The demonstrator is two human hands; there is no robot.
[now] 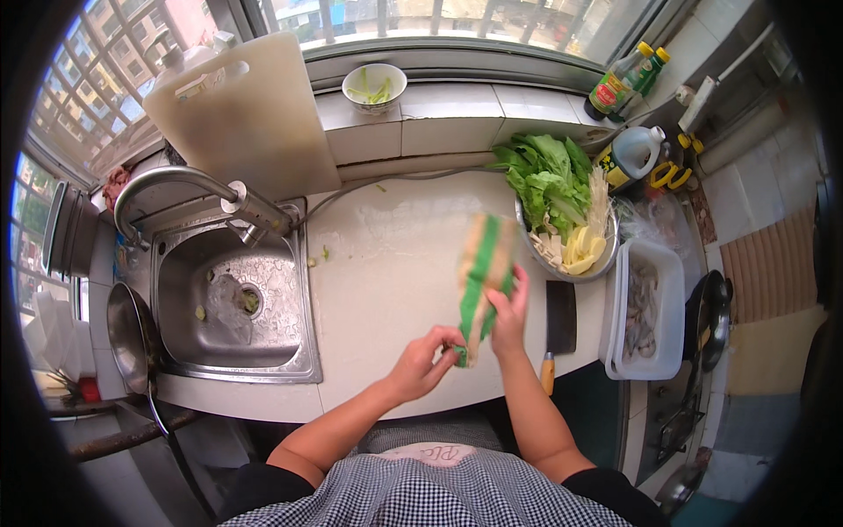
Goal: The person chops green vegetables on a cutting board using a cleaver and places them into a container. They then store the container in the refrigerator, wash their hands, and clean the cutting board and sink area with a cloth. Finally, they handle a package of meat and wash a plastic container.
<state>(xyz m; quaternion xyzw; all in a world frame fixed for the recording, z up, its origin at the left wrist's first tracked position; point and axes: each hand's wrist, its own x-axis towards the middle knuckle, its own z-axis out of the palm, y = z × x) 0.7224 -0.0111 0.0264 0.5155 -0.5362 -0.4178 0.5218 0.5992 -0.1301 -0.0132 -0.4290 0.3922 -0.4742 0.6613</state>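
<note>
Both of my hands hold a green-and-tan striped cloth [486, 263] above the white countertop; its upper part is blurred. My left hand [425, 362] pinches the lower end between thumb and fingers. Higher up, my right hand [508, 313] grips the cloth's right side, with the thumb across it. To the right of my right hand lies a cleaver [561, 316] with a dark blade and a wooden handle that reaches past the counter's front edge. Behind it stands a metal bowl [607, 265] with leafy greens [550, 181], enoki mushrooms [598, 204] and yellow slices [583, 250].
A steel sink [230, 356] with a faucet [178, 172] is at the left, before a leaning cutting board [244, 112]. On the ledge stand a small bowl [374, 82] and bottles [612, 85]. Stacked plastic tubs [668, 365] holding what looks like shrimp overhang the right counter edge.
</note>
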